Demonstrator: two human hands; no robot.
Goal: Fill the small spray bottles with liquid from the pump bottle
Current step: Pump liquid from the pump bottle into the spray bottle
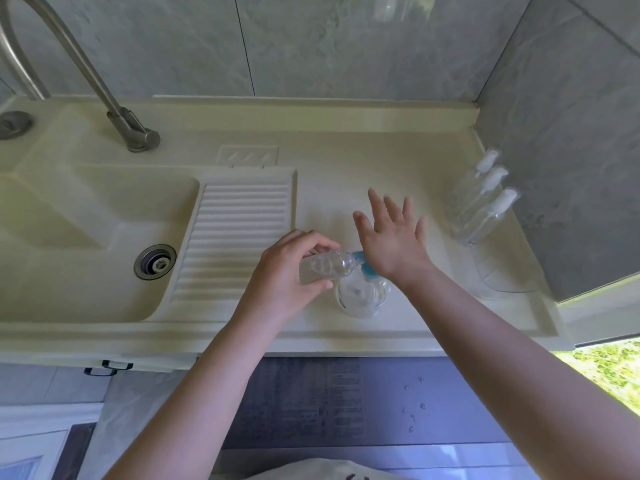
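My left hand grips a small clear spray bottle, capless and tilted sideways, its open neck at the blue nozzle of the pump bottle. The pump bottle is clear and round and stands on the cream counter near the front edge. My right hand lies over the blue pump head with the heel of the palm on it and the fingers spread straight. Three more small clear spray bottles with white caps stand in a row at the counter's right end by the wall.
A cream sink basin with a metal drain fills the left, with a ribbed washboard beside it and a steel tap behind. A clear plastic piece lies in front of the capped bottles. Grey tiled walls close the back and right.
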